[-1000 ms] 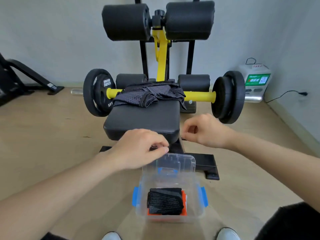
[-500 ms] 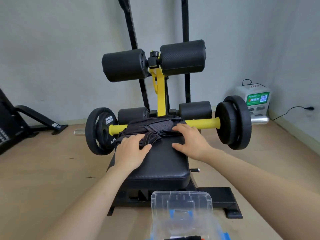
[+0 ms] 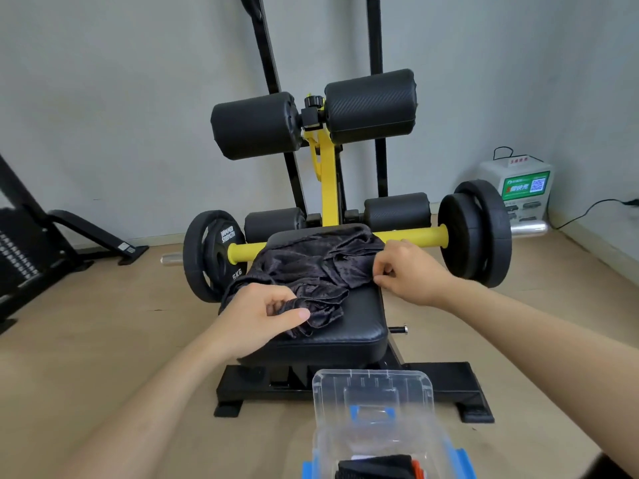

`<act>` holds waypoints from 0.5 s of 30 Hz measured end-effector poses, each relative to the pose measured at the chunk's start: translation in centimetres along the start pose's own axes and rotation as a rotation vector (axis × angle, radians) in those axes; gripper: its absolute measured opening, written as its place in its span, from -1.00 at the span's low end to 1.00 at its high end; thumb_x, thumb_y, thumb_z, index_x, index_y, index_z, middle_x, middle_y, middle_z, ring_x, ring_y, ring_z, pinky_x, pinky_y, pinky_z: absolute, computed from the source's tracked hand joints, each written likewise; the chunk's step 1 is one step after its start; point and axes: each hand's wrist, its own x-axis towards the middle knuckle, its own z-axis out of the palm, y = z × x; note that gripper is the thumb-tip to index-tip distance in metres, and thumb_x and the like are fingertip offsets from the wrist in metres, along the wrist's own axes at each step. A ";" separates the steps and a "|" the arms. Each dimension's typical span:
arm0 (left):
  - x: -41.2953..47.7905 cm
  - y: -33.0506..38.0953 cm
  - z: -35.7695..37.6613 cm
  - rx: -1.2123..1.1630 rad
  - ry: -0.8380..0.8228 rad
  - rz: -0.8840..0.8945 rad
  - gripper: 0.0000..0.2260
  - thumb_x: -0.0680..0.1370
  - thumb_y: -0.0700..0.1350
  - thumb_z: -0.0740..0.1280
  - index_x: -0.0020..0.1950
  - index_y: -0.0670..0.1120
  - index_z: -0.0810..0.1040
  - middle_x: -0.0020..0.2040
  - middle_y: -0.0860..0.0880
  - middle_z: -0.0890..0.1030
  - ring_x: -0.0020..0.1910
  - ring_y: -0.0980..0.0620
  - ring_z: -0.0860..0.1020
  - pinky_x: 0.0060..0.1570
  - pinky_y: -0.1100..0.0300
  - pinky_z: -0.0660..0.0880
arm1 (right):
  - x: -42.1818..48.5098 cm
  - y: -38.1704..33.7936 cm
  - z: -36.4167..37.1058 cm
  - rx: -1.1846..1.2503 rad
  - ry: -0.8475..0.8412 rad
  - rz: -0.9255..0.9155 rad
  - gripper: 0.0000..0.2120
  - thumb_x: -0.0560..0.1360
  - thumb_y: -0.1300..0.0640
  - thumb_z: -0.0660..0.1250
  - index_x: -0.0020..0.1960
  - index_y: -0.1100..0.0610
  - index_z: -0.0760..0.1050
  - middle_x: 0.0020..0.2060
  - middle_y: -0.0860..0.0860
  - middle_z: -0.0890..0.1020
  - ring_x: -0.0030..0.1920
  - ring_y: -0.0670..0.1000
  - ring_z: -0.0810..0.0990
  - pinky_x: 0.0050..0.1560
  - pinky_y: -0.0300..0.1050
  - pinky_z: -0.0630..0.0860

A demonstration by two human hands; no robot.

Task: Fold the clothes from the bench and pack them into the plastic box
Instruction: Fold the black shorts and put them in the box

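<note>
- Since a moment ago, left hand (image 3: 256, 316) and right hand (image 3: 408, 271) have curled from lying flat on the black mesh garment (image 3: 311, 267) to gripping it.
- Left hand bunches the near edge; right hand pinches the right edge.
- Garment lies crumpled on the padded counter (image 3: 352, 330), behind the plastic box (image 3: 373, 402).

bench seat (image 3: 349, 326) | crumpled black mesh garment (image 3: 311, 267) on it

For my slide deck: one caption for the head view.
Left hand and right hand pinch the mesh garment on the bench.
</note>
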 end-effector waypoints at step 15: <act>-0.6 1.8 -1.4 -0.711 0.389 -0.283 -0.79 0.65 -0.03 0.30 0.16 -0.07 0.67 0.07 -0.02 0.73 0.10 0.03 0.68 0.18 0.07 0.54 | -1.9 -4.1 -2.1 0.194 0.077 -0.150 -0.62 0.43 0.06 0.45 0.23 0.02 0.51 0.30 -0.03 0.49 0.30 0.05 0.40 0.30 -0.05 0.35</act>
